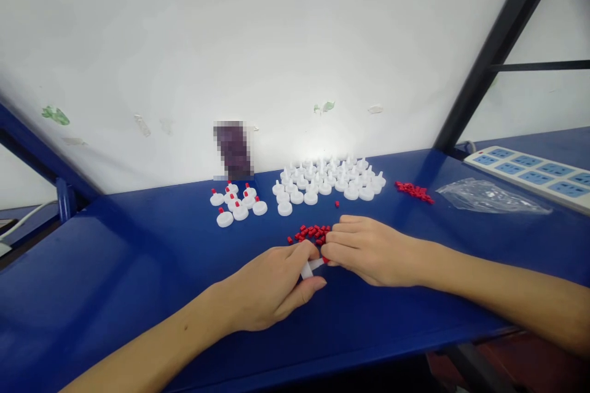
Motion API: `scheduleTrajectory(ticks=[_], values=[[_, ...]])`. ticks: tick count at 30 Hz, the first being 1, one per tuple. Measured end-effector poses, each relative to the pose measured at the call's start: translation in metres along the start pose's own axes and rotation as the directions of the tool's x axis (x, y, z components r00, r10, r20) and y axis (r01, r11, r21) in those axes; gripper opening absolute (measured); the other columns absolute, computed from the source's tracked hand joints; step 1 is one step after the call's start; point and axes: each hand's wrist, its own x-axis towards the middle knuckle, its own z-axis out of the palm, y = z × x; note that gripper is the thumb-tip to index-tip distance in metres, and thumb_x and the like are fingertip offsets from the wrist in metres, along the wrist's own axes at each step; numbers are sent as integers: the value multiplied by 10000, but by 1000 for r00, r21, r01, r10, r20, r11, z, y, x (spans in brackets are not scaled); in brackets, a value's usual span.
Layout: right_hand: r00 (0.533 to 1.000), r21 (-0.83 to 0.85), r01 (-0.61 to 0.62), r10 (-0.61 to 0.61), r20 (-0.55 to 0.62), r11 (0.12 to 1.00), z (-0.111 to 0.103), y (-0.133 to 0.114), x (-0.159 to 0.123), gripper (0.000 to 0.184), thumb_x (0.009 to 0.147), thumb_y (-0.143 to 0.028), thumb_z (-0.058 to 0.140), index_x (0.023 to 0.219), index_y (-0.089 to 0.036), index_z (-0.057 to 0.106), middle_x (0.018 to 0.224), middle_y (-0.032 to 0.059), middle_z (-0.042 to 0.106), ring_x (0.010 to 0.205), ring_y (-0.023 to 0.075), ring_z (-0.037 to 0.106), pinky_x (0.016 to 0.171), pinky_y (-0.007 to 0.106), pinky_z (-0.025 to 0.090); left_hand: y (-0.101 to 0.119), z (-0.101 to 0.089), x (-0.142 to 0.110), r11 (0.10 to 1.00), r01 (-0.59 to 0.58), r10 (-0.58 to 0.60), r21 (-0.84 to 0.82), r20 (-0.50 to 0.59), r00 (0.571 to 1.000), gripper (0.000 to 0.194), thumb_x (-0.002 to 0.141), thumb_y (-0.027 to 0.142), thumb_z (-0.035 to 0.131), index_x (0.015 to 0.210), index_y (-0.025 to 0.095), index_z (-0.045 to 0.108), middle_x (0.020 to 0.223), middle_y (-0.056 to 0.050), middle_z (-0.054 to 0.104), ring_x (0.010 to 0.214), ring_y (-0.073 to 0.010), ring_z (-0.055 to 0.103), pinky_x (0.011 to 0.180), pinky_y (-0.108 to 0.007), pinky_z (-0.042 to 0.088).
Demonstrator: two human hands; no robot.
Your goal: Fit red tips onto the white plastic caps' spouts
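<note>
My left hand is closed around a white nozzle cap, its spout pointing right. My right hand pinches a small red tip against the end of that spout. Just behind my fingers lies a loose heap of red tips. Further back stands a large cluster of white caps without tips. To its left sits a smaller group of white caps with red tips fitted.
All of this rests on a blue table against a white wall. A second pile of red tips, a clear plastic bag and a white power strip lie at the right. A black post rises at the back right.
</note>
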Motion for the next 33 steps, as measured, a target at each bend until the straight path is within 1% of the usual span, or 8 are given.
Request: scheduleTrajectory(ticks=[3, 7, 12, 16, 21, 27, 33], values=[[1000, 32, -16, 16, -5, 999, 0, -3, 1, 212, 978, -98, 368, 869, -162, 537, 761, 9, 582, 642, 142, 393, 654, 295, 272, 1, 0, -1, 1000, -1, 1, -15, 3, 1000, 174, 1029, 326, 345, 1057, 187, 445, 933, -60, 632, 727, -196, 576, 649, -314, 453], [996, 79, -82, 85, -32, 993, -3, -10, 4, 242, 988, -116, 343, 834, -164, 524, 729, 3, 552, 647, 138, 377, 670, 296, 272, 3, 2, -3, 1000, -14, 13, -17, -50, 999, 161, 1023, 315, 346, 1058, 188, 439, 916, -56, 631, 705, -192, 577, 623, -310, 462], [992, 188, -128, 125, 29, 974, -7, -15, 7, 281, 1003, -128, 294, 792, -182, 472, 726, -2, 535, 627, 133, 364, 681, 298, 272, 4, 4, -2, 999, -34, 36, 37, -63, 997, 166, 1024, 310, 349, 1057, 179, 446, 927, -66, 636, 734, -196, 589, 653, -312, 480], [981, 303, -196, 181, 76, 933, -8, -16, 6, 278, 1021, -174, 279, 788, -190, 430, 722, -15, 495, 623, 130, 344, 709, 296, 292, 4, 5, 0, 992, -59, 67, 112, -61, 996, 180, 1029, 305, 329, 1042, 173, 451, 903, -64, 624, 731, -200, 589, 651, -311, 481], [963, 361, -267, 238, 124, 894, -7, -17, 6, 262, 1024, -204, 289, 796, -195, 418, 727, -20, 467, 628, 132, 333, 715, 303, 310, 3, 5, 1, 976, -79, 95, 201, -75, 993, 194, 1034, 300, 315, 1010, 166, 454, 883, -68, 616, 732, -206, 589, 653, -313, 493], [931, 392, -361, 302, 206, 846, -10, -19, 8, 274, 1030, -240, 293, 797, -195, 432, 738, -13, 478, 639, 134, 376, 753, 328, 351, 2, 8, 3, 959, -85, 117, 270, -107, 987, 178, 1032, 281, 320, 986, 165, 446, 877, -72, 614, 725, -209, 595, 644, -319, 506], [911, 440, -411, 346, 223, 799, -9, -21, 6, 313, 1049, -289, 259, 875, -190, 499, 803, 12, 554, 684, 144, 441, 814, 361, 384, 0, 12, 4, 924, -109, 171, 367, -142, 975, 196, 1035, 277, 292, 980, 162, 441, 869, -76, 609, 726, -215, 597, 645, -339, 523]])
